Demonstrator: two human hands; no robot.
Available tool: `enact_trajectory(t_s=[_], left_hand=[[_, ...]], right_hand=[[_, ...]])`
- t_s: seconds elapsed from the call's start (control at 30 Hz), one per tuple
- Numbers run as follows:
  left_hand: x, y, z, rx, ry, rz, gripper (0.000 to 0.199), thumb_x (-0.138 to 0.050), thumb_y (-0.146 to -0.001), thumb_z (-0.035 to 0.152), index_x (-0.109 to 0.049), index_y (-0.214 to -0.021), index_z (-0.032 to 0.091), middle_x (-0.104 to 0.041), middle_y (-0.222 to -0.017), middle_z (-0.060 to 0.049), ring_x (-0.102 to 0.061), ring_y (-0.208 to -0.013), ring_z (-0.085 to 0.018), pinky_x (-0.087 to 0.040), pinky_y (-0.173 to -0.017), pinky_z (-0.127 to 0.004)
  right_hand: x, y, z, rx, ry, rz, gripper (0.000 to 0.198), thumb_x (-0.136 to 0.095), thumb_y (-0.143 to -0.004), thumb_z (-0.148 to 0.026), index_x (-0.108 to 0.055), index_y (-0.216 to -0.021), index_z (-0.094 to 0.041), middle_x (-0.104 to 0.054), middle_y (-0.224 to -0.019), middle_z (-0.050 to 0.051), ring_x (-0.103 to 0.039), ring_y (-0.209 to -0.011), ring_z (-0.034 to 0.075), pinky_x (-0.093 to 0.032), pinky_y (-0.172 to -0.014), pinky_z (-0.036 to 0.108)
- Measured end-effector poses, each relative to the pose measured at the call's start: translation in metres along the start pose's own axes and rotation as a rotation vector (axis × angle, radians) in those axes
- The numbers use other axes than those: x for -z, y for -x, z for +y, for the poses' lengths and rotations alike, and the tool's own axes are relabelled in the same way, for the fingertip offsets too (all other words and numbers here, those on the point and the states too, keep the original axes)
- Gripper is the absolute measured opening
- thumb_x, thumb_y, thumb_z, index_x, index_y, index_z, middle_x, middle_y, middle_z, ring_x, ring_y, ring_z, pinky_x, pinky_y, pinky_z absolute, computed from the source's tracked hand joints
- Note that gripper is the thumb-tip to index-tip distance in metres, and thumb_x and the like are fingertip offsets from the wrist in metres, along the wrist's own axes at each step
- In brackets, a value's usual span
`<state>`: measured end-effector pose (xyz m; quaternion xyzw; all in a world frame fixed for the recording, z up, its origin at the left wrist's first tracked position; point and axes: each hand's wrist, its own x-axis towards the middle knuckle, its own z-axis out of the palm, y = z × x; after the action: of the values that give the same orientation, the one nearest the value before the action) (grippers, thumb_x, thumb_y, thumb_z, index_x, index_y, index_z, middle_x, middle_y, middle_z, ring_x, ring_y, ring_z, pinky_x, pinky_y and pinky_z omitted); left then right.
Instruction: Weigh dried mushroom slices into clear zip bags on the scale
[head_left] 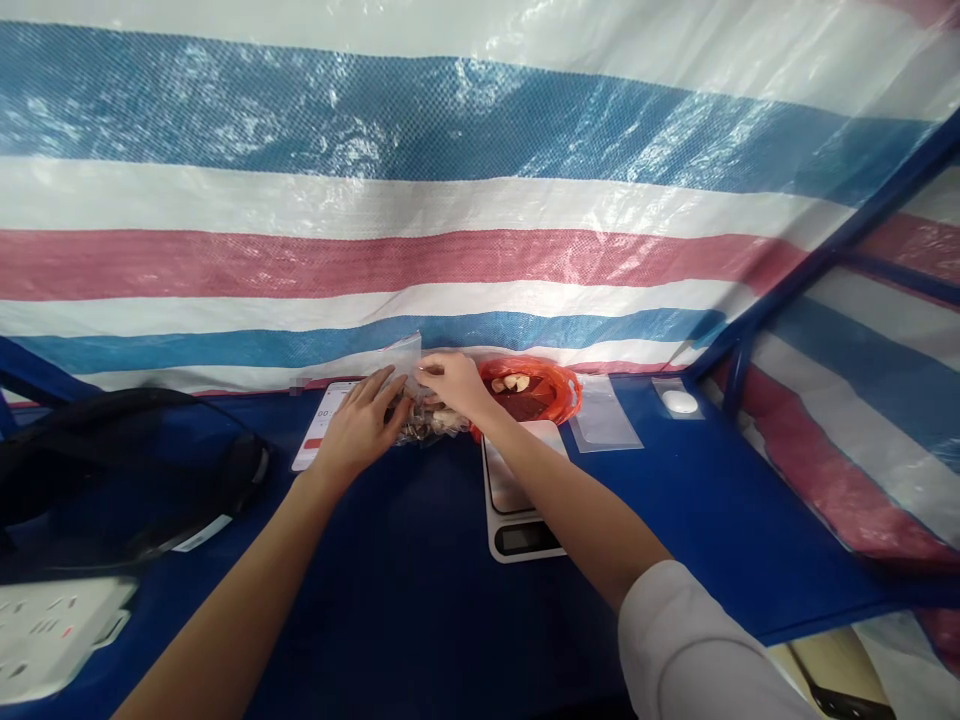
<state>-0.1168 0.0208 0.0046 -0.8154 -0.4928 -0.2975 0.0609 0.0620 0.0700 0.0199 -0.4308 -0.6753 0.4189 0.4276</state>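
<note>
1. the left hand (pixel 367 415) is curving its fingers against a clear plastic bag (pixel 431 425); whether it is gripping, i cannot tell.
2. the right hand (pixel 454 380) is pinching the upper part of that bag, thumb and fingers close together.
3. the clear plastic bag is standing on the blue table (pixel 405 580), pale pieces showing low inside.
4. a phone (pixel 309 445) is lying just left of it, partly under the left hand.
5. an orange bag (pixel 566 400) is sitting open to the right, holding pale pieces.
6. a white scale (pixel 506 490) is lying below the right forearm.
</note>
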Motion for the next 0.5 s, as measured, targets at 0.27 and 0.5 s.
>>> enact_trajectory(t_s=[0.27, 0.5], left_hand=[[-0.001, -0.001, -0.008, -0.027, -0.022, -0.042, 0.046, -0.037, -0.098, 0.038, -0.063, -0.127, 0.014, -0.060, -0.138, -0.020, -0.059, -0.124, -0.035, -0.048, -0.105, -0.052], [-0.003, -0.006, -0.006, -0.045, 0.069, -0.078, 0.049, -0.038, -0.099, 0.043, -0.059, -0.133, 0.015, -0.056, -0.143, -0.018, -0.054, -0.132, -0.034, -0.044, -0.111, -0.051]], right_hand=[[0.018, 0.042, -0.015, 0.279, 0.647, -0.075, 0.028, -0.057, -0.097, -0.023, -0.071, -0.121, -0.019, -0.075, -0.118, 0.009, -0.071, -0.107, 0.026, -0.054, -0.097, 0.038], [0.009, 0.058, 0.006, 0.470, 0.903, -0.128, 0.031, -0.048, -0.101, -0.024, -0.067, -0.122, -0.012, -0.068, -0.129, 0.016, -0.058, -0.129, 0.029, -0.043, -0.114, 0.044]])
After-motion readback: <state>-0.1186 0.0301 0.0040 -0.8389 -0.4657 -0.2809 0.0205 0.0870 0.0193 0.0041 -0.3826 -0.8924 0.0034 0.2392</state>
